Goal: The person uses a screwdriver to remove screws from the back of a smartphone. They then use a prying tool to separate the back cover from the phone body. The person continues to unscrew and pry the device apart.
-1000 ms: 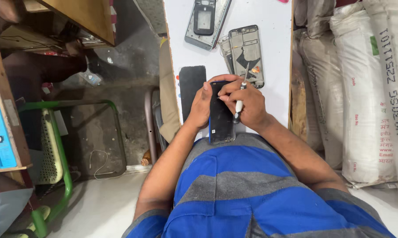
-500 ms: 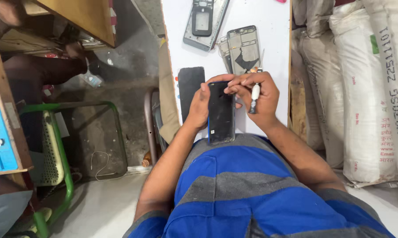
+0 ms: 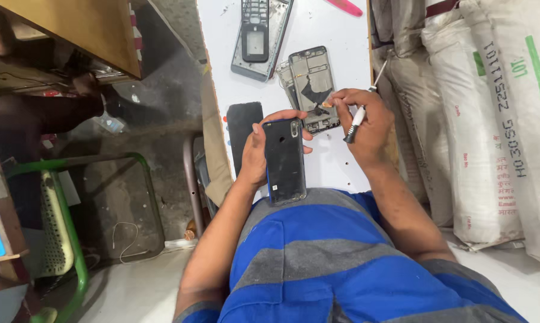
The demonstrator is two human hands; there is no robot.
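My left hand (image 3: 259, 152) grips a dark phone back cover (image 3: 285, 161), held upright over the near edge of a white table (image 3: 341, 24). My right hand (image 3: 365, 122) holds a thin screwdriver (image 3: 361, 107) with a white handle. Its fingertips touch a bare phone frame (image 3: 313, 84) that lies flat on the table. A black flat phone panel (image 3: 243, 128) rests on the table just left of my left hand.
A grey keypad phone shell (image 3: 259, 36) lies at the far end of the table, with a pink tool (image 3: 344, 7) beside it. White woven sacks (image 3: 497, 113) stand on the right. A green-framed chair (image 3: 60, 221) and a wooden board (image 3: 72, 27) are at left.
My right hand has come off the back cover and moved up and right to the phone frame, carrying the screwdriver. My left hand keeps hold of the back cover.
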